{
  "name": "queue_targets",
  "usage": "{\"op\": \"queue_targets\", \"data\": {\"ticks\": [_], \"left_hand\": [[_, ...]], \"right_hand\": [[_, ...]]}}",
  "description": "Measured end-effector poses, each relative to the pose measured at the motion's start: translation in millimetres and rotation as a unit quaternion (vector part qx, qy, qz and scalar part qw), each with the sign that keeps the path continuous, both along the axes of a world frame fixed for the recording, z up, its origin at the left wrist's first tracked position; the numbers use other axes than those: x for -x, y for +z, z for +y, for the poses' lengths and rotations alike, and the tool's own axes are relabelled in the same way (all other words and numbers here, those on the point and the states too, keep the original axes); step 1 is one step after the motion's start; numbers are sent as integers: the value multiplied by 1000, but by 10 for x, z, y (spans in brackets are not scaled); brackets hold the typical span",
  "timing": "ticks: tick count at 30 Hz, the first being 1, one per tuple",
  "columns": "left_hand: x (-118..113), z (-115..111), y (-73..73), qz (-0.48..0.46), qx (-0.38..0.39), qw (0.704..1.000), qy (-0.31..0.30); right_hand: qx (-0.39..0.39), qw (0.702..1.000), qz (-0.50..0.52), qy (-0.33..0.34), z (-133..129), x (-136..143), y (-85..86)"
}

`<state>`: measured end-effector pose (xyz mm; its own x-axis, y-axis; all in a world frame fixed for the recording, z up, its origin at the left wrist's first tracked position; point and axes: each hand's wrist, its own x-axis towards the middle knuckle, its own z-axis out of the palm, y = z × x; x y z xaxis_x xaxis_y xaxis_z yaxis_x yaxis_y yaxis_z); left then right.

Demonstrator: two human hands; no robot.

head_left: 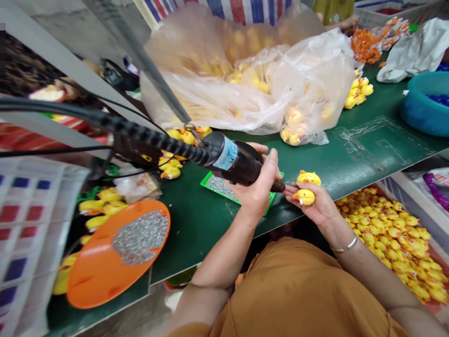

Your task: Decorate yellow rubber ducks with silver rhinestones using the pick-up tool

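Note:
My left hand is wrapped around a black electric screwdriver with a blue label, hanging from a rod and a thick coiled cable. The tool's tip points right, close to the fingertips of my right hand. That hand wears a silver bracelet and holds two yellow plastic duck pieces, one beside the other. Whether the tip touches them I cannot tell. Beneath the screwdriver lies a green tray of small silver screws, partly covered by my left hand.
An orange dish heaped with screws stands at the left of the green table. Large plastic bags of yellow ducks fill the back. A bin of duck pieces is at lower right, and a blue basin at far right. Another person is behind.

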<state>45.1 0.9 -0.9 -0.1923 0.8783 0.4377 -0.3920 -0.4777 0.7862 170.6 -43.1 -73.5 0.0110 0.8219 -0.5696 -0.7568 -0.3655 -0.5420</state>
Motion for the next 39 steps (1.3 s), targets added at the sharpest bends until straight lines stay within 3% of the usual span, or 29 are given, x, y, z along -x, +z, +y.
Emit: {"op": "queue_targets", "data": {"ticks": [10,17,21,27,39], "left_hand": [[-29,9,-27,4,-4,1000,0],[-22,-14,45,-11,-26,1000,4],[-41,-53,117,-27,-47,998,-32],[-105,-49,59,-4,-32,998,-47],[-172,-30,47,26,11,999,-28]], "right_hand": [[1,1000,-5,-12,-13,1,22],[24,999,-21,-22,108,-60,-160],[48,998,-19,-30,226,-73,-223],[47,999,-3,-26,275,-39,-259],[-25,999,-27,4,288,-6,-299]]}}
